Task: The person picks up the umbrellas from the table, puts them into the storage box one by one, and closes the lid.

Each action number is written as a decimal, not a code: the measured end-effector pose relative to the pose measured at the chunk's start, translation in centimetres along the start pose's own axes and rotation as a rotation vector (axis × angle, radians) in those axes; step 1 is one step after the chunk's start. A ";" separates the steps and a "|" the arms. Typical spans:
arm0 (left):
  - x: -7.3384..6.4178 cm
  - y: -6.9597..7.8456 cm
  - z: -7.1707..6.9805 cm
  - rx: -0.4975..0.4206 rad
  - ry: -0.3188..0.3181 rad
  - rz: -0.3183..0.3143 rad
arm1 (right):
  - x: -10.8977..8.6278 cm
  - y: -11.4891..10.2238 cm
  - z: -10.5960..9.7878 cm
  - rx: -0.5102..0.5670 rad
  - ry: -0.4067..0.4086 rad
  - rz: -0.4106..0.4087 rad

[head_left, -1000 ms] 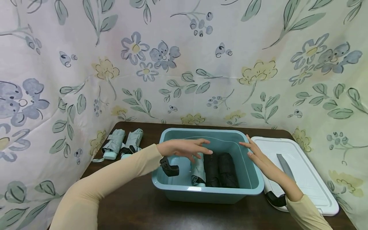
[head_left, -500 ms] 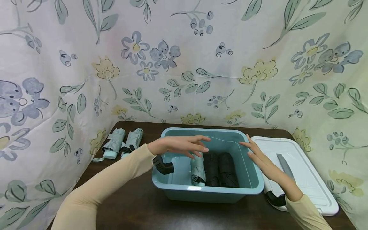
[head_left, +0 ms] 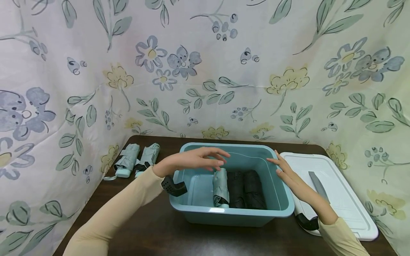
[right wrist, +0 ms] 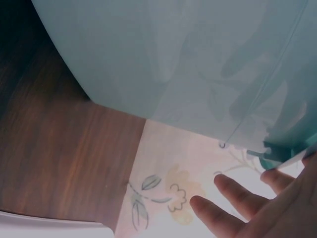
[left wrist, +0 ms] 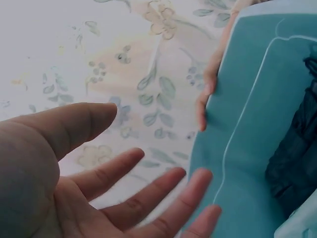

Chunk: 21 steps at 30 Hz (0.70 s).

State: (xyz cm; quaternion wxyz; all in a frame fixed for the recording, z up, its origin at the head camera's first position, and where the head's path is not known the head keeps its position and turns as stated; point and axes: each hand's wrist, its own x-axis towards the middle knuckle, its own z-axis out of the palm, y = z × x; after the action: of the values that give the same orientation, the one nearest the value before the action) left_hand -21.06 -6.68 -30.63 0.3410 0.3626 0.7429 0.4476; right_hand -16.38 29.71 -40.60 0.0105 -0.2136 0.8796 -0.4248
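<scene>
Seems to be packing the tub [head_left: 237, 217], most likely between two placements. Has one pale umbrella [head_left: 220, 186] and two dark umbrellas [head_left: 254, 190] side by side inside the tub, with bare bottom left of them, plus two loose umbrellas [head_left: 129, 156] on the surface [head_left: 150, 227], beyond the tub's left side. Holds the left hand [head_left: 189, 160] spread and empty above the tub's left part; has the right hand [head_left: 286, 171] spread at the tub's right rim, impossible to tell whether touching. Would probably call next for reaching left of the tub, pinching one of the loose pair, and laying it in the free room inside; should leave the lid [head_left: 347, 199], right of the tub, until last.
</scene>
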 end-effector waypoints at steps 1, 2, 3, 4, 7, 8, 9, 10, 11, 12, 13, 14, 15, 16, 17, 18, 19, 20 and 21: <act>-0.1 -0.1 -0.1 0.002 0.012 0.013 | 0.0 0.0 0.0 0.001 0.000 -0.002; -0.3 -0.2 -0.2 0.009 0.027 0.028 | 0.0 0.0 0.0 0.003 -0.001 -0.003; -0.4 -0.4 -0.3 0.019 0.044 0.046 | 0.0 0.0 0.0 0.006 -0.002 -0.005; -0.5 -0.5 -0.5 0.027 0.060 0.064 | 0.0 0.0 0.0 0.008 -0.003 -0.008; -1.0 -0.9 -0.8 0.044 0.126 0.117 | 0.0 -0.1 0.1 0.013 -0.008 -0.015; -1.1 -0.9 -0.8 0.051 0.154 0.135 | 0.0 0.0 0.1 0.014 -0.007 -0.015; -1.3 -1.0 -0.9 0.059 0.183 0.154 | 0.0 -0.1 0.1 0.015 -0.006 -0.015; -1.5 -1.1 -1.0 0.068 0.213 0.169 | 0.0 0.0 0.1 0.016 -0.005 -0.016; -1.6 -1.2 -1.0 0.072 0.243 0.185 | 0.0 0.0 0.1 0.016 -0.005 -0.016; -1.8 -1.4 -1.1 0.072 0.274 0.203 | 0.0 0.0 0.1 0.016 -0.005 -0.016; -1.9 -1.5 -1.1 0.067 0.305 0.217 | 0.0 0.0 0.1 0.016 -0.004 -0.017; -2.1 -1.7 -1.1 0.062 0.337 0.231 | 0.0 0.0 0.1 0.015 -0.002 -0.016; -2.2 -1.9 -1.2 0.045 0.365 0.248 | 0.0 0.0 0.1 0.017 -0.003 -0.018; -2.4 -2.2 -1.2 0.027 0.393 0.265 | 0.0 0.0 0.1 0.016 -0.001 -0.018; -2.5 -2.4 -1.3 0.004 0.418 0.285 | 0.1 0.1 0.1 0.016 -0.001 -0.017; -2.7 -2.6 -1.3 -0.012 0.443 0.303 | 0.1 0.1 0.1 0.016 0.000 -0.018; -2.8 -2.9 -1.4 -0.024 0.467 0.323 | 0.1 0.1 0.1 0.015 0.001 -0.020; -2.9 -3.2 -1.5 -0.031 0.488 0.343 | 0.1 0.1 0.1 0.016 0.002 -0.020; -3.0 -3.5 -1.5 -0.043 0.506 0.361 | 0.1 0.1 0.1 0.017 0.001 -0.022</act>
State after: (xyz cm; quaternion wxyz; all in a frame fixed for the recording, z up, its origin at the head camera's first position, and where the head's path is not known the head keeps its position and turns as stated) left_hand -21.61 -11.06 -32.68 0.0676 0.3585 0.7181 0.5926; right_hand -16.48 29.66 -40.70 0.0073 -0.2229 0.8736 -0.4325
